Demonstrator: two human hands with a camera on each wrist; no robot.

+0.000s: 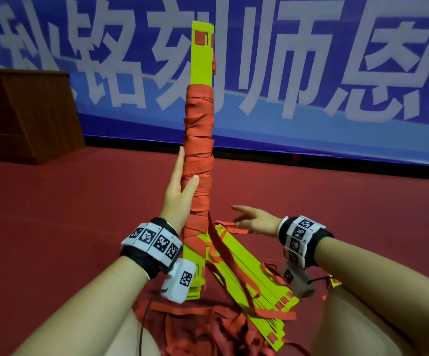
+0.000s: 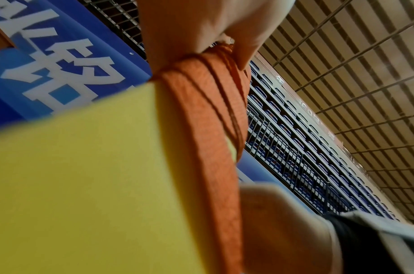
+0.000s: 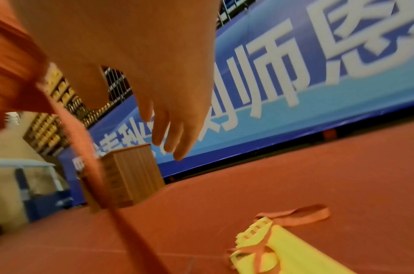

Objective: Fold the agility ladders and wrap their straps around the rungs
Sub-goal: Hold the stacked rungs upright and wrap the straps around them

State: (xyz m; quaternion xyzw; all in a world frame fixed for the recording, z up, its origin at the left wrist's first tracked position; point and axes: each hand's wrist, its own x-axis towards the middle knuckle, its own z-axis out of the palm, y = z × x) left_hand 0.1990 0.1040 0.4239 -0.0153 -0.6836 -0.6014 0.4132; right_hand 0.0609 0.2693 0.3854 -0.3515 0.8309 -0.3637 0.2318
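Rungs (image 1: 200, 60): smooth, matt yellow-green plastic strips. Straps (image 1: 199, 140): woven orange-red cloth webbing with a ribbed weave, matt. Floor (image 1: 54, 214): matt red surface. Cabinet (image 1: 25, 111): brown wood-grain finish. Banner (image 1: 311, 73): smooth blue printed sheet.

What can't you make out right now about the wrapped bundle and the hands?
- Left hand fingers: head view, hidden behind the wrapped bundle.
- Strap tail: head view, its end is lost among the loose straps.
- Right hand: blurred in head and right wrist views; contact with the strap unclear.
- Bundle's bottom: head view, behind the left wrist camera.
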